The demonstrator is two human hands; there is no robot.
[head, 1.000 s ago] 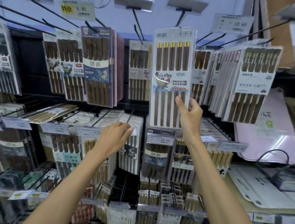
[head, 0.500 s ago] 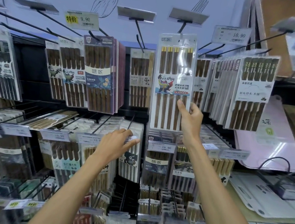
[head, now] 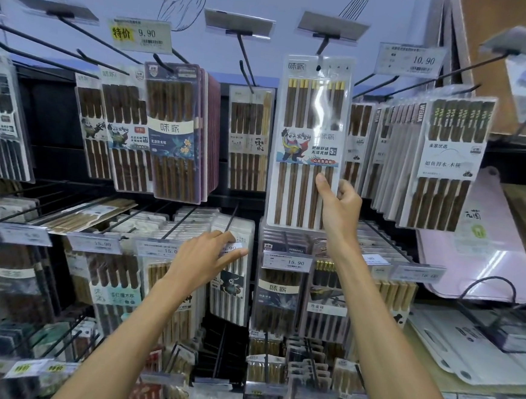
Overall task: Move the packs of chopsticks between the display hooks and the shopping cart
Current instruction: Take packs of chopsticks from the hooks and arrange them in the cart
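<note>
A clear pack of brown chopsticks with gold tips (head: 312, 115) hangs upright at the top middle of the display, its hang hole at the tip of a black display hook (head: 323, 45). My right hand (head: 338, 202) pinches the pack's lower right edge, thumb on the front. My left hand (head: 210, 258) reaches to the lower row with straight fingers that touch a price tag and a white pack of chopsticks (head: 233, 279). No shopping cart is in view.
Many other chopstick packs hang on hooks left, right and below. Bare black hooks (head: 246, 61) jut out towards me in the top row. Price tags stick out in front. Pink and wooden cutting boards (head: 483, 264) lie on shelves at the right.
My right hand has kept hold of the pack, whose top now sits at the hook tip. My left hand has opened its fingers and stretched forward onto the lower tag.
</note>
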